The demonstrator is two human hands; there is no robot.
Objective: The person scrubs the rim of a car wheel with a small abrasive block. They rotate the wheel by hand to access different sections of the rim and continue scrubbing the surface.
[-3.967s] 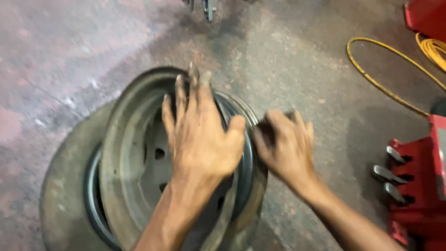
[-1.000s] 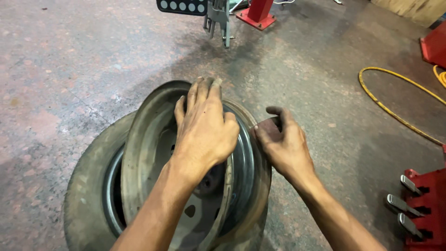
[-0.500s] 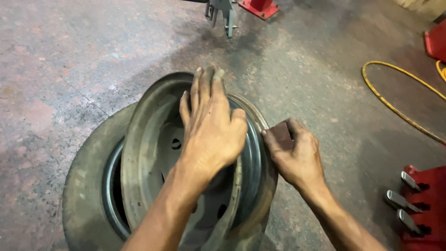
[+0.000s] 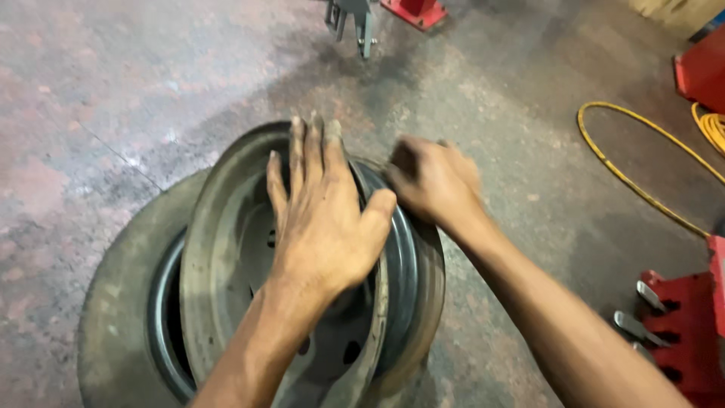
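Note:
A dirty grey steel wheel rim (image 4: 226,249) stands tilted inside a worn tyre (image 4: 121,317) that lies on the concrete floor. My left hand (image 4: 325,219) lies over the rim's upper edge, fingers stretched toward the far lip and thumb hooked over the near flange, holding it. My right hand (image 4: 434,181), blurred by motion, presses against the rim's right edge with curled fingers. The small brown pad it held a moment ago is hidden under them.
A yellow hose (image 4: 627,174) loops across the floor at the right. A red machine part with metal levers (image 4: 680,325) stands at the lower right, and another red piece (image 4: 702,68) at the upper right. A metal tool (image 4: 355,23) stands at the top.
My right hand has slid up and left along the rim's edge and is now blurred. My left hand has kept its hold on the rim. The view has shifted slightly.

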